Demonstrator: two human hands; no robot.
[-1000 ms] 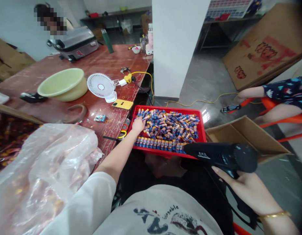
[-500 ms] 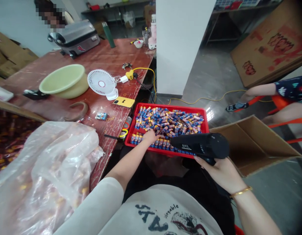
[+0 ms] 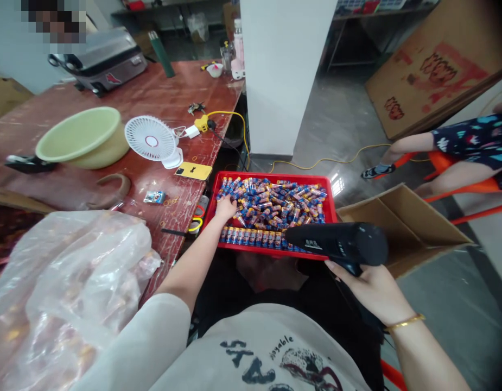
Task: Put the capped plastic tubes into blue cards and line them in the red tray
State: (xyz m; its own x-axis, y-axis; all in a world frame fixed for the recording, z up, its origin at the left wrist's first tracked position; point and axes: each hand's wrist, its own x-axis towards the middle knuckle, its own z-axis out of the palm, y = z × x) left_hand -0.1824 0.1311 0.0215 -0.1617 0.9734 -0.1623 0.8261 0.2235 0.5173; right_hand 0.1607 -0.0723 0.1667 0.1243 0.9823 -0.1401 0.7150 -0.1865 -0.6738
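Observation:
A red tray [image 3: 275, 253] in front of me holds many small blue-and-yellow wrapped tubes [image 3: 271, 198], heaped loosely at the back. Along the near side, a row of these tubes [image 3: 251, 237] stands upright side by side. At the left end of the loose heap is my left hand [image 3: 226, 208], its fingers curled together among the tubes; what they hold, if anything, is too small to make out. My right hand [image 3: 370, 288] grips the handle of a black hair dryer [image 3: 336, 241], whose nozzle end lies over the right part of the row.
Left of the tray, a red-brown table bears a plastic bag [image 3: 83, 271], a yellow phone [image 3: 194, 170], a white fan [image 3: 151, 138] and a green basin [image 3: 83, 136]. An open carton [image 3: 421, 228] stands right of the tray. Another person's leg [image 3: 411, 144] is beyond it.
My left hand has moved from the near row to the left and farther back, onto the loose heap. The view has turned slightly right. My right hand still holds the hair dryer over the row.

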